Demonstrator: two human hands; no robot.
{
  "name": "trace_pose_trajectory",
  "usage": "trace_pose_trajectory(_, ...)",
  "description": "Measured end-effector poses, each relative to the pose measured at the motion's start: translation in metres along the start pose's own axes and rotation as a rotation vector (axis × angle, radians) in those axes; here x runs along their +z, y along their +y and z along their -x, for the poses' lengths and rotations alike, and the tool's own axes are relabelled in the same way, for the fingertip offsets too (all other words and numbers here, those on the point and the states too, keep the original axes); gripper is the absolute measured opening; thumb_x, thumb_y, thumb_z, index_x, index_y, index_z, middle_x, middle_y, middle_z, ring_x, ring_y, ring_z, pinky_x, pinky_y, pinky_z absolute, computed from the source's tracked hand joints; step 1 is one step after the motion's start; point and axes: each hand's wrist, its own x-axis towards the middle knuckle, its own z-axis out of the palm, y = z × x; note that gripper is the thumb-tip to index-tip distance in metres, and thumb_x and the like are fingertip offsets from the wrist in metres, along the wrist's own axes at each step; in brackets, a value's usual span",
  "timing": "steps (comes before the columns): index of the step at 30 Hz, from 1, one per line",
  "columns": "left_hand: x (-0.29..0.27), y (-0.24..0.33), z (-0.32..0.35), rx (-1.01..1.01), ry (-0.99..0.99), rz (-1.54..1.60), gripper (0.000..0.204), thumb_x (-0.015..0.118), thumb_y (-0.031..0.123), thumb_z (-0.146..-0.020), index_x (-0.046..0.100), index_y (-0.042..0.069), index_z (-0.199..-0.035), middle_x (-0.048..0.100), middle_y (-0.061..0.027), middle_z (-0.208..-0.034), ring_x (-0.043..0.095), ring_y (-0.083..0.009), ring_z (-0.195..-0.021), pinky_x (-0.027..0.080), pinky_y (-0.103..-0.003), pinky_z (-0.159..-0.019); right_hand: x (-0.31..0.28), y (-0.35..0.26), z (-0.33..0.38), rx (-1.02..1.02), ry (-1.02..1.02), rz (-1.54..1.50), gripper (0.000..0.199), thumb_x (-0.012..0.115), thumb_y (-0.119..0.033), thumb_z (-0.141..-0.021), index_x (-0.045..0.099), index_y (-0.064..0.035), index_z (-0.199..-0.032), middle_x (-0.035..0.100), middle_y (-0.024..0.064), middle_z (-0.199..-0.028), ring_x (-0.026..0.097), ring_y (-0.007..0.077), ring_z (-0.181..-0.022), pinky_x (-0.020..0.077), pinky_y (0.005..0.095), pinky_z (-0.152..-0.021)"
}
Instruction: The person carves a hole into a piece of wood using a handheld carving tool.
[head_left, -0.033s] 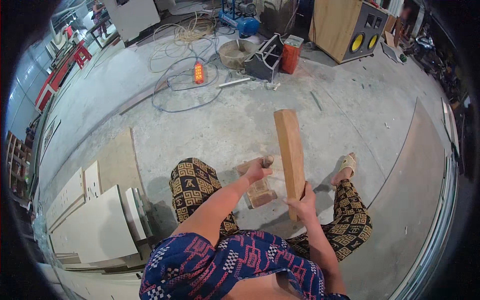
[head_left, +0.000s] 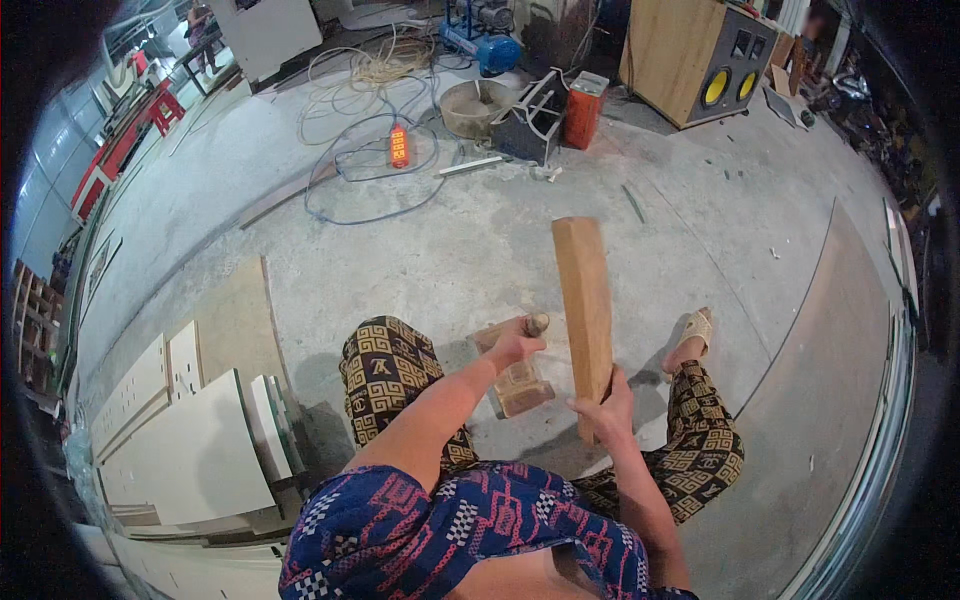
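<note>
From my remote seat, I have the left forearm (head_left: 425, 412) angled toward one o'clock, left hand (head_left: 512, 344) curled closed; the right forearm (head_left: 646, 490) slants toward eleven, right hand (head_left: 612, 408) clasped.

Stacked panels (head_left: 205, 455) left of beam (head_left: 583, 300)

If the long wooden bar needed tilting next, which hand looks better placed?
Probably the right hand: it grips the long wooden bar near the end closer to the body. The left hand is apart from the bar, holding a rounded wooden piece.
</note>
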Motion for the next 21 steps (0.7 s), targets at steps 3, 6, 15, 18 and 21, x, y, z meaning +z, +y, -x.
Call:
trace_pose_trajectory(3, 0.009, 0.003, 0.003, -0.027, 0.077, -0.095, 0.021, 0.065, 0.005, -0.068, 0.059, 0.007, -0.088, 0.048, 0.0057, -0.072, 0.043, -0.007, -0.068, 0.038, -0.027, -0.06, 0.003, -0.008, 0.004, -0.19, 0.115, -0.103, 0.072, 0.079, -0.02, -0.055, 0.044, 0.0005, -0.115, 0.057, 0.0101, -0.099, 0.055, 0.0183, -0.091, 0.0451, 0.0333, -0.08)
trace_pose_trajectory(6, 0.014, 0.009, 0.006, 0.02, 0.058, -0.08, 0.02, 0.065, 0.005, -0.069, 0.059, 0.007, -0.088, 0.049, 0.0058, -0.071, 0.044, -0.0068, -0.068, 0.038, -0.026, -0.058, 0.007, -0.001, 0.004, -0.253, 0.106, -0.192, 0.071, 0.078, -0.027, -0.057, 0.045, 0.0022, -0.113, 0.061, 0.0164, -0.097, 0.061, 0.0253, -0.09, 0.0471, 0.0351, -0.08)
trace_pose_trajectory(15, 0.007, 0.003, 0.009, -0.118, 0.153, -0.06, 0.031, 0.069, 0.006, -0.071, 0.061, -0.001, -0.1, 0.062, -0.0026, -0.091, 0.057, -0.011, -0.082, 0.047, -0.027, -0.073, 0.001, -0.016, 0.007, -0.011, -0.096, 0.204, 0.068, 0.078, -0.033, -0.058, 0.047, -0.0008, -0.108, 0.06, 0.0157, -0.095, 0.061, 0.0268, -0.088, 0.0481, 0.0368, -0.076)
trace_pose_trajectory(18, 0.007, 0.013, 0.009, -0.184, 0.154, -0.17, 0.04, 0.07, 0.01, -0.071, 0.058, -0.001, -0.108, 0.062, -0.005, -0.101, 0.057, -0.0129, -0.091, 0.046, -0.03, -0.08, 0.001, -0.021, 0.006, -0.131, 0.053, -0.155, 0.066, 0.079, -0.031, -0.059, 0.047, -0.0018, -0.109, 0.058, 0.0107, -0.098, 0.058, 0.0188, -0.089, 0.0475, 0.0331, -0.076)
trace_pose_trajectory(21, -0.008, 0.011, -0.003, -0.225, 0.081, -0.257, 0.041, 0.071, 0.01, -0.071, 0.058, -0.001, -0.108, 0.063, -0.0051, -0.1, 0.058, -0.014, -0.092, 0.047, -0.031, -0.082, 0.013, -0.002, 0.005, -0.239, 0.108, -0.282, 0.066, 0.079, -0.029, -0.059, 0.046, -0.002, -0.109, 0.058, 0.0106, -0.099, 0.057, 0.0178, -0.088, 0.0471, 0.0323, -0.076)
